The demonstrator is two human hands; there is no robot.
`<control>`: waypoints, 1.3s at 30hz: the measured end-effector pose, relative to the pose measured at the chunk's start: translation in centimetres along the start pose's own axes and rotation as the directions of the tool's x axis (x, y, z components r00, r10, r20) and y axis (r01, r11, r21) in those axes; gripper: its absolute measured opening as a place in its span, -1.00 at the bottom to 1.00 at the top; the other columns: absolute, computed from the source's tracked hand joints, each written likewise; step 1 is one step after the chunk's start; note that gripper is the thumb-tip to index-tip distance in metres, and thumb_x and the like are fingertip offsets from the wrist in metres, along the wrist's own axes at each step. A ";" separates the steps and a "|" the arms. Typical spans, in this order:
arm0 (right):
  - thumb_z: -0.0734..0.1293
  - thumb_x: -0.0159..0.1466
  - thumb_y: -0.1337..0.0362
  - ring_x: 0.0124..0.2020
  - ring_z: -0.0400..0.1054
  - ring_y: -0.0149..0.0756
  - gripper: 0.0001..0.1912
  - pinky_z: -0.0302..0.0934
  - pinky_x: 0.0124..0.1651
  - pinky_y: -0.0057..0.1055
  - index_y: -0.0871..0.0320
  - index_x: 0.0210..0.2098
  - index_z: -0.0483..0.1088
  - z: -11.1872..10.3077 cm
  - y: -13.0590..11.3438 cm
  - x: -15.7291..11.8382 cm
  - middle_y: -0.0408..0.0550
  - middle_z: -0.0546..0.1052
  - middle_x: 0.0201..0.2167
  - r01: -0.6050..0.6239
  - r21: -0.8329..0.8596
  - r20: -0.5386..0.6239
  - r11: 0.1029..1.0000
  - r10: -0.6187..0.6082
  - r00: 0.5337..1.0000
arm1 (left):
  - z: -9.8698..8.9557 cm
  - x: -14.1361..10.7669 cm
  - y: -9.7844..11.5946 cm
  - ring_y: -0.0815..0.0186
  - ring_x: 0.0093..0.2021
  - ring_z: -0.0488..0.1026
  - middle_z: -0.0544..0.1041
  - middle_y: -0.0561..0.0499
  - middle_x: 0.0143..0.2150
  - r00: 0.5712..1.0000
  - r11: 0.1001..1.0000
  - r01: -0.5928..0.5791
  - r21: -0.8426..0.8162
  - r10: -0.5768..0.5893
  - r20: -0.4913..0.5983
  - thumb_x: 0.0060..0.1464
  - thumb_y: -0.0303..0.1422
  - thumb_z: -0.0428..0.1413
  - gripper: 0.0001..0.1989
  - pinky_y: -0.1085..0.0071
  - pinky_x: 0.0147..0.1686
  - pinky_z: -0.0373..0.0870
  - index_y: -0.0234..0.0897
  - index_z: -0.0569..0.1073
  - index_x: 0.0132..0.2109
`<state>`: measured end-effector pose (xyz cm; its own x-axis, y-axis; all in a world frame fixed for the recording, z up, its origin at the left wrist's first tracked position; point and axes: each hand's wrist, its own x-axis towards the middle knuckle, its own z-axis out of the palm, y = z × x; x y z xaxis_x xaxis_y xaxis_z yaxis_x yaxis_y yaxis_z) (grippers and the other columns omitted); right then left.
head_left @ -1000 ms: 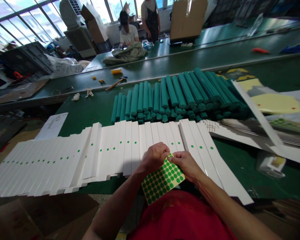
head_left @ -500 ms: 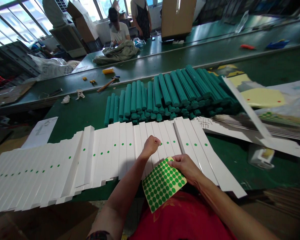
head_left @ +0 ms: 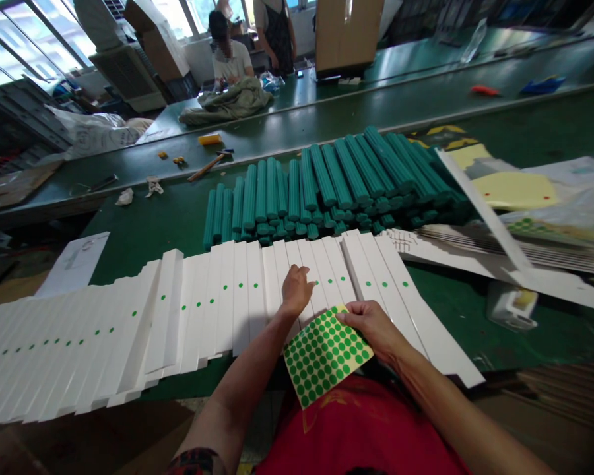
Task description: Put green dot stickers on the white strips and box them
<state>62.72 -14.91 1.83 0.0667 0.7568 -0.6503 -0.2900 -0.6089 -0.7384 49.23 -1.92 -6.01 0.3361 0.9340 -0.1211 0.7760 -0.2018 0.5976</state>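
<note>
My right hand (head_left: 371, 324) grips a pale yellow sheet of round green stickers (head_left: 321, 363) by its upper right corner, thumb on top. The sheet hangs tilted before my red shirt, with a few bare spots along its top edge. Over the row of long white box-like strips (head_left: 250, 316) is my left hand (head_left: 297, 289), thumb and index finger apart with nothing visible between them. A green dot (head_left: 317, 282) lies on the strip just beside its thumb. Many other strips carry a single green dot; the strips under my left hand are partly hidden.
Green ribbed rods (head_left: 321, 185) are piled behind the strips. At right lie a tape dispenser (head_left: 512, 305) and stacked white card pieces (head_left: 475, 254). A hammer (head_left: 210, 165) lies farther back. Two people are beyond the benches, near a cardboard box (head_left: 349, 36).
My left hand has gone from a pinch at the green dot to parted fingers, drawn slightly left of it. The dot stays on the strip. My right hand still holds the sheet.
</note>
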 end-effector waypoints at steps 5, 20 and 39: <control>0.44 -0.01 0.22 -0.67 0.19 -0.47 -0.76 -0.04 -0.58 -0.51 0.21 -0.62 0.33 0.0 -0.4 0.3 -0.19 0.38 -0.70 0.032 -0.052 -0.008 0.998 -0.032 0.999 | -3.5 -2.0 0.8 0.32 -0.39 0.41 0.48 0.02 -0.48 0.928 0.929 0.122 -0.349 0.017 0.371 0.07 -0.21 0.08 -0.70 0.46 -0.36 0.29 -0.35 0.57 -0.37; 0.45 -0.11 0.25 -0.70 0.14 -0.49 -0.76 -0.06 -0.60 -0.50 0.20 -0.68 0.32 1.4 -0.4 1.4 -0.21 0.35 -0.75 -0.035 0.010 -0.039 0.999 0.035 0.999 | -4.8 -4.4 1.8 0.38 -0.35 0.42 0.53 0.04 -0.37 0.938 0.902 -0.168 -0.397 0.270 0.216 -0.02 -0.39 0.12 -0.89 0.48 -0.32 0.30 -0.27 0.56 -0.36; 0.45 -0.10 0.26 -0.63 0.35 -0.35 -0.83 0.19 -0.53 -0.45 0.23 -0.60 0.43 1.5 0.4 1.9 -0.07 0.50 -0.66 -0.137 0.057 0.072 0.989 0.133 0.989 | -2.1 0.0 -3.7 0.38 -0.41 0.44 0.53 0.01 -0.49 0.931 0.871 0.340 -0.353 -0.260 0.255 -0.04 -0.47 0.14 -0.91 0.48 -0.38 0.34 -0.37 0.55 -0.38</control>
<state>61.27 -13.36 0.54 -0.0411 0.6845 -0.7278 -0.3505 -0.6921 -0.6311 45.17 -0.57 -6.55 0.2468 0.8473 -0.4704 0.6019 0.2463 0.7596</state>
